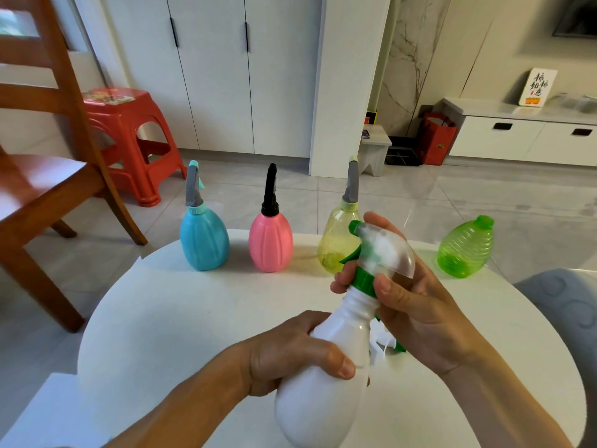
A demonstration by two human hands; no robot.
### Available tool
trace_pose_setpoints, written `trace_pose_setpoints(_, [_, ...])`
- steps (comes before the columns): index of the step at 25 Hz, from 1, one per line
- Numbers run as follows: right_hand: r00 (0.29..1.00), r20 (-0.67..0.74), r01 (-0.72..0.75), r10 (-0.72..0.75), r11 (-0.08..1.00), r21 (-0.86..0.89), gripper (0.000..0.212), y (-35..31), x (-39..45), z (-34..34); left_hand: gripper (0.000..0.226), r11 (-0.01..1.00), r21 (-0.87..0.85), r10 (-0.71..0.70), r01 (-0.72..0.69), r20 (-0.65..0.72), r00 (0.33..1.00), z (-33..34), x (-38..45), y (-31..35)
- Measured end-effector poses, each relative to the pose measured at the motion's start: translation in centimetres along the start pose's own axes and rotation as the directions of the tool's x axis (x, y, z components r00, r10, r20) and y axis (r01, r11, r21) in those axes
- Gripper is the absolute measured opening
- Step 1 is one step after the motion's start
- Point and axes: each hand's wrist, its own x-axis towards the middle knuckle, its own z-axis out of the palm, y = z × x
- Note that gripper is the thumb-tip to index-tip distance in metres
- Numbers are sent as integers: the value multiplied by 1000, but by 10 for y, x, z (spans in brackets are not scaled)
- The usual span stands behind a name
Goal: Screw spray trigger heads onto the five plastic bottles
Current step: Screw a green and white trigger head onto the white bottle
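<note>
My left hand grips the body of a white bottle, held tilted above the round white table. My right hand holds a clear-and-green spray trigger head that sits on the bottle's neck, with my fingers on its green collar. At the table's far edge stand a blue bottle, a pink bottle and a yellow bottle, each with a trigger head on. A green bottle stands at the far right with no head. Another white-and-green trigger head lies on the table, partly hidden behind my hands.
A wooden chair stands to the left of the table and a red plastic stool is behind it. White cupboards and a low cabinet line the far wall. A grey cushioned seat is at the right edge.
</note>
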Motion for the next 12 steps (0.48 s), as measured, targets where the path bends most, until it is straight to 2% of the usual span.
trace_pose_setpoints(4, [992,-119,35,-48,994,-107,66,1,-1,5,57,995,95,36,-19,-175,984,3,3,-2])
trace_pose_setpoints(9, [990,-121,56,-76,986,-160,62,-5,-3,5,66,983,179,80,-37,-242,967,10,8,-2])
trace_pose_setpoints(12, [992,-99,65,-84,981,-181,62,-9,-4,2,61,975,212,123,-65,-272,954,13,13,-5])
